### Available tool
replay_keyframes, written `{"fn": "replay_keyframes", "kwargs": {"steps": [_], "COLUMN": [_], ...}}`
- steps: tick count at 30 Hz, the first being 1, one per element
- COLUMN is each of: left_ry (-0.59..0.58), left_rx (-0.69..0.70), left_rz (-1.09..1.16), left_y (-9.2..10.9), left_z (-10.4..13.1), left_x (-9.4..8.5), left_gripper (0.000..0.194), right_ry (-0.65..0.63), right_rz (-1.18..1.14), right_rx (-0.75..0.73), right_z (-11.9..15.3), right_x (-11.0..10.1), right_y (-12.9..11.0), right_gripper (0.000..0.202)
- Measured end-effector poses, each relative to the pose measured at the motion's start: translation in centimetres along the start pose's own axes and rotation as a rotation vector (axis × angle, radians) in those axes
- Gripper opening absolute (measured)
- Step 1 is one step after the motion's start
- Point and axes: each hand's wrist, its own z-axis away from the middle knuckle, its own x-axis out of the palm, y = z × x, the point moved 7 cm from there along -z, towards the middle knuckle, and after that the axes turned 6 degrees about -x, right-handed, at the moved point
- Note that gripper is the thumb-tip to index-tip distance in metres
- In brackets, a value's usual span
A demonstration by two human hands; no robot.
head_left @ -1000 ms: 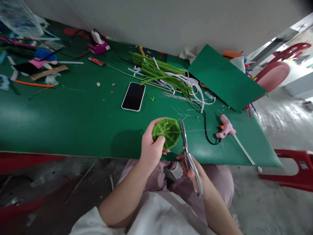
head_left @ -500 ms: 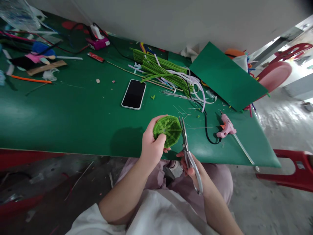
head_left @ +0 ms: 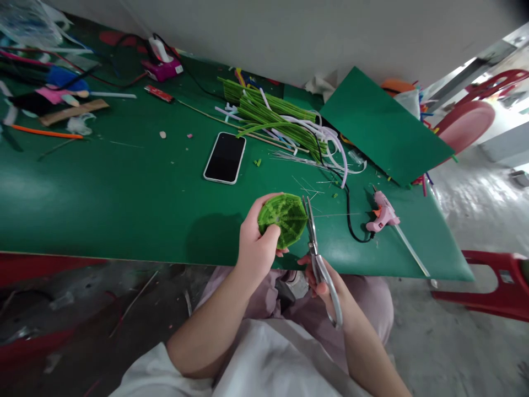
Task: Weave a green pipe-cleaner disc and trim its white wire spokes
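A green ribbed bowl-shaped piece (head_left: 289, 215) is held by my left hand (head_left: 257, 238), the thumb over its inside and the fingers behind it. My right hand (head_left: 324, 281) grips metal scissors (head_left: 316, 256) by the handles. Their blades point up the table, slightly parted, beside the bowl's right rim. Whether the blades touch the rim is too small to tell. Both hands are over the front edge of the green table (head_left: 136, 215).
Beyond the hands lie a phone (head_left: 225, 158), green stems (head_left: 276, 113), thin wires (head_left: 306, 160) and a green board (head_left: 386, 127). A pink glue gun (head_left: 382, 212) with a black cord is at the right. Craft scraps and a doll (head_left: 61, 91) lie far left.
The view has shifted slightly, so the items at the left appear a little further left. Both hands, the green piece and the scissors keep nearly the same positions.
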Motion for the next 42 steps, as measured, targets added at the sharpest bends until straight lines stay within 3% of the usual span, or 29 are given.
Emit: {"fn": "replay_keyframes", "kwargs": {"steps": [12, 18, 24, 29, 42], "left_ry": [-0.009, -0.032, -0.102, -0.209, -0.222], "left_rx": [0.006, 0.003, -0.018, -0.068, -0.130], "left_rz": [-0.021, -0.019, 0.008, 0.089, 0.086], "left_y": [-0.1, 0.1, 0.2, -0.1, -0.3], "left_z": [0.1, 0.2, 0.1, 0.2, -0.9], "left_x": [0.1, 0.3, 1.0, 1.9, 2.0], "left_gripper": [0.045, 0.045, 0.047, 0.055, 0.059], "right_ry": [0.002, 0.097, 0.169, 0.124, 0.015], "right_rz": [0.032, 0.292, 0.577, 0.711, 0.660], "right_rx": [-0.015, -0.004, 0.053, 0.067, 0.065], "right_z": [0.0, -0.5, -1.3, -1.9, -3.0], "right_x": [0.0, -0.7, -1.8, -2.1, -2.7], "right_y": [-0.5, -1.7, -3.0, -3.9, -4.1], "right_gripper": [0.067, 0.043, 0.037, 0.040, 0.042]}}
